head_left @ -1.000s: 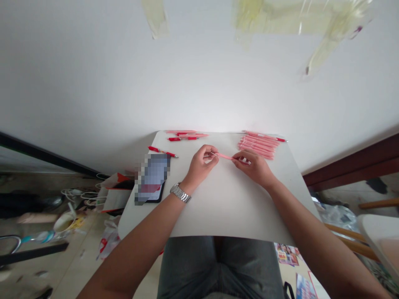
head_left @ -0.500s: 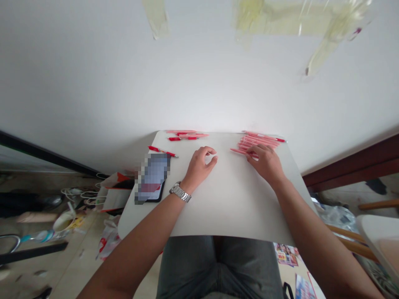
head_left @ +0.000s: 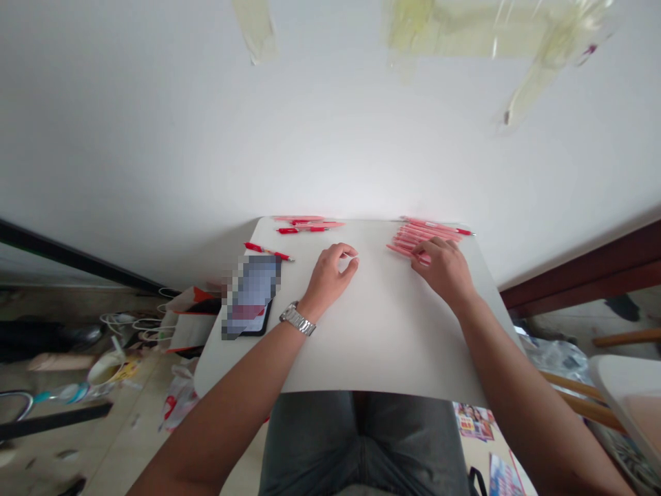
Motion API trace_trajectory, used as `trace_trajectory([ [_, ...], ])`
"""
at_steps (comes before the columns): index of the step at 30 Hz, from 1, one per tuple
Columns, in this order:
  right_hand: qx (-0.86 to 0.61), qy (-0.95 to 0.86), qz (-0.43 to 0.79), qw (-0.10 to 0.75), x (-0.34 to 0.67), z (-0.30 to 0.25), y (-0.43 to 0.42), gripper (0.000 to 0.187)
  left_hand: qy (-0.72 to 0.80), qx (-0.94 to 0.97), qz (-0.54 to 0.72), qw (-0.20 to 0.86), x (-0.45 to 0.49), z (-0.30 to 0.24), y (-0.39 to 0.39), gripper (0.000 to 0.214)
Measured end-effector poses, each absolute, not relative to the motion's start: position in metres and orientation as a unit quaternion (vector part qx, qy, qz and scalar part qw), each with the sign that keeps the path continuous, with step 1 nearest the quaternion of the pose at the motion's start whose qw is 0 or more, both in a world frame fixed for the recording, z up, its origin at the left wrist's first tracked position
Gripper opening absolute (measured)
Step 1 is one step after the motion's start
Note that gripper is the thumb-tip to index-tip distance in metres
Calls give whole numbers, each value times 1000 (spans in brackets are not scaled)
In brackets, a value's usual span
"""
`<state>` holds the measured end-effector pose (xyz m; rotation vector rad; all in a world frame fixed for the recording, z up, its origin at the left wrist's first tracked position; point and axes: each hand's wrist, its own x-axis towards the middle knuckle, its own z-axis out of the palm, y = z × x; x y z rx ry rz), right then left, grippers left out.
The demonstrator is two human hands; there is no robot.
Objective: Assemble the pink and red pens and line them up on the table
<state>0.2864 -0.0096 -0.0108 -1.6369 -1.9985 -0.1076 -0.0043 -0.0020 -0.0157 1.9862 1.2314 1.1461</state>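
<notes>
Right hand [head_left: 445,273] resting on pink pens [head_left: 424,234], grip seemingly open, left hand [head_left: 330,277] well apart, grip curled closed

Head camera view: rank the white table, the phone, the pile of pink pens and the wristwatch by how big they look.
1. white table, by far the largest
2. phone
3. pile of pink pens; it lies farther from the camera, so its place against the phone is unsure
4. wristwatch, smallest
</notes>
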Motion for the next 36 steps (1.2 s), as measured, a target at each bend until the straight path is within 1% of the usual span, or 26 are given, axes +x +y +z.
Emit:
trace_trajectory([
  [3, -603, -730, -2, 322, 280, -4, -12, 6, 459, 734, 424, 267, -4, -16, -2, 10],
  [5, -599, -709, 47, 369, 274, 2, -14, 6, 459, 733, 425, 268, -4, -16, -2, 9],
  [7, -600, -673, 114, 417, 267, 7, -17, 8, 457, 732, 428, 268, -4, -16, -2, 9],
  [10, -557, -612, 250, 504, 256, 10, -20, 19, 450, 735, 432, 267, -2, -14, -4, 10],
  [12, -518, -581, 330, 534, 249, 10, -22, 24, 440, 740, 432, 269, 0, -12, -6, 10],
  [16, -468, -553, 411, 553, 239, 3, -24, 26, 405, 759, 424, 281, 5, -5, -13, 12],
  [21, -429, -525, 496, 542, 233, -7, -25, 25, 363, 789, 387, 310, 11, -1, -20, 13],
  [24, -405, -514, 524, 545, 230, -10, -25, 24, 353, 790, 379, 327, 14, -2, -21, 12],
  [30, -407, -507, 525, 548, 228, -13, -25, 27, 354, 787, 379, 333, 14, -4, -20, 11],
  [36, -447, -526, 483, 539, 232, -10, -22, 27, 400, 767, 413, 284, 8, -6, -15, 12],
])
